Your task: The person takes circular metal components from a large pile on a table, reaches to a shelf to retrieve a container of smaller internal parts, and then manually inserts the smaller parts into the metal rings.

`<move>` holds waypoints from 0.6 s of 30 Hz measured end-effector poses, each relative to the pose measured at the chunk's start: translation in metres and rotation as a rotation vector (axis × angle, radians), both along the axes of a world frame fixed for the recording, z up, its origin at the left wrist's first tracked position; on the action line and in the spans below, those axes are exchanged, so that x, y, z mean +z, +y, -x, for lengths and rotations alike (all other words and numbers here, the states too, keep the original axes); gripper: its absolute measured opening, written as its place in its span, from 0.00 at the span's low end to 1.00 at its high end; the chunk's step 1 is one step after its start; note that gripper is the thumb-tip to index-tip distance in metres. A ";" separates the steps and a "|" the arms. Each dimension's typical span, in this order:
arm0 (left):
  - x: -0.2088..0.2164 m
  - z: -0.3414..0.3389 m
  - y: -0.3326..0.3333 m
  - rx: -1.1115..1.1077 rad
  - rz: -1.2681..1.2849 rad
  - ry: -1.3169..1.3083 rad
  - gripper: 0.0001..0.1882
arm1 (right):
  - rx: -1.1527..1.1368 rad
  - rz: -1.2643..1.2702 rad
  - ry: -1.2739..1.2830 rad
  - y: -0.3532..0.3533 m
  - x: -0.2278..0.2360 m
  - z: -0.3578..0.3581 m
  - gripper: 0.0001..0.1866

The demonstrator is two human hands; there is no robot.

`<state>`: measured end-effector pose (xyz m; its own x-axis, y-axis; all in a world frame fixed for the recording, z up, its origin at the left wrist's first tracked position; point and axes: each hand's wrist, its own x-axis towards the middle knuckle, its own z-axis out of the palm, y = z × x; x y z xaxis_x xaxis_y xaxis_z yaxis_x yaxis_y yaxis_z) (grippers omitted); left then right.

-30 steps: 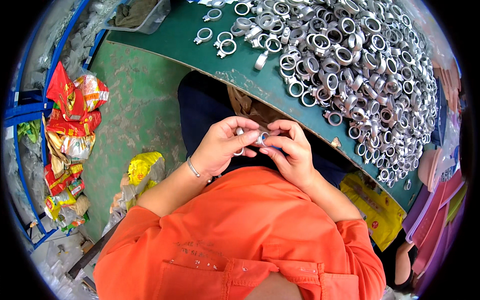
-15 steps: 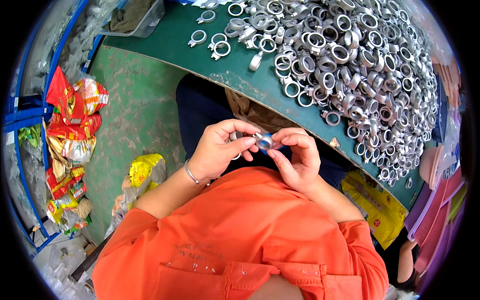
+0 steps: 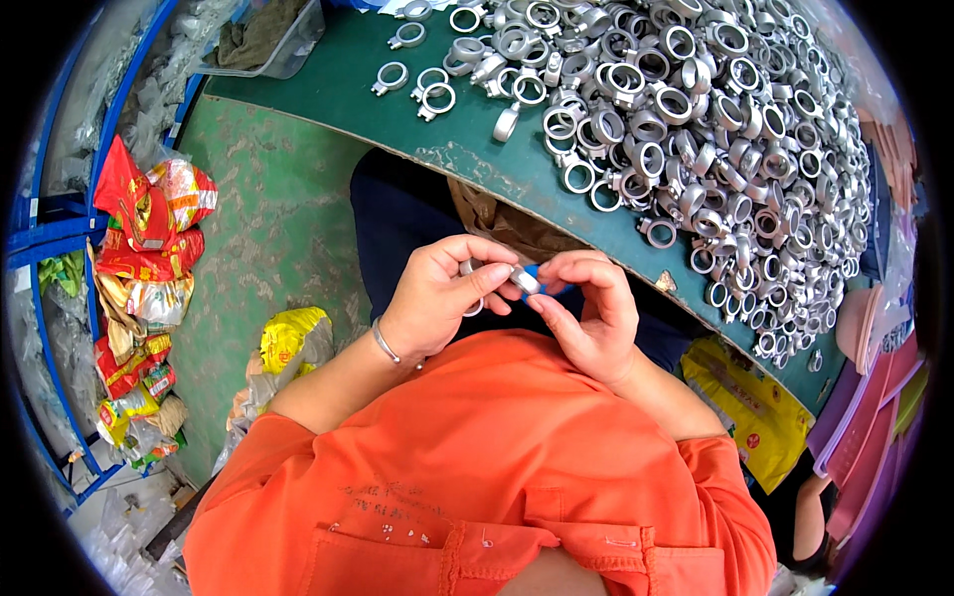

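In front of my body, both hands hold a small silver metal ring [image 3: 526,282], a clamp-like collar, by their fingertips. My left hand [image 3: 422,296] pinches its near-left side with thumb and forefinger. A second metal ring [image 3: 472,267] is hooked among the left fingers, partly hidden. My right hand [image 3: 596,316] is closed with thumb and forefinger on the first ring's right side. Something blue [image 3: 534,270] shows just behind that ring; what it is, I cannot make out.
A large heap of similar silver rings [image 3: 676,104] covers much of the green table [image 3: 338,84]. Left are a clear plastic bin [image 3: 293,50], a blue rack [image 3: 60,233] and red packaging bags [image 3: 144,214]. Yellow bags [image 3: 288,338] lie low; a person's arm [image 3: 810,521] shows at right.
The ring between my fingertips has turned, so its outer band now faces up where its opening showed before. Both hands stay in nearly the same place.
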<state>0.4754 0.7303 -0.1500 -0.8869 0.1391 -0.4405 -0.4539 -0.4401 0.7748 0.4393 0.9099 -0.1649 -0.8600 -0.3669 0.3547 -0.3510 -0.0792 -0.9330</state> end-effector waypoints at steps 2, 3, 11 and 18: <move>-0.001 0.001 -0.002 0.030 -0.104 0.025 0.07 | 0.014 -0.040 -0.044 0.002 -0.002 0.000 0.15; -0.001 0.001 -0.001 0.030 -0.104 0.024 0.07 | 0.029 -0.080 -0.086 0.002 -0.004 0.001 0.15; -0.003 -0.002 0.004 0.131 -0.182 0.065 0.08 | 0.102 0.073 -0.239 -0.002 -0.007 -0.003 0.20; -0.004 -0.002 0.004 0.128 -0.217 -0.005 0.07 | 0.110 0.049 -0.239 -0.006 -0.013 -0.007 0.23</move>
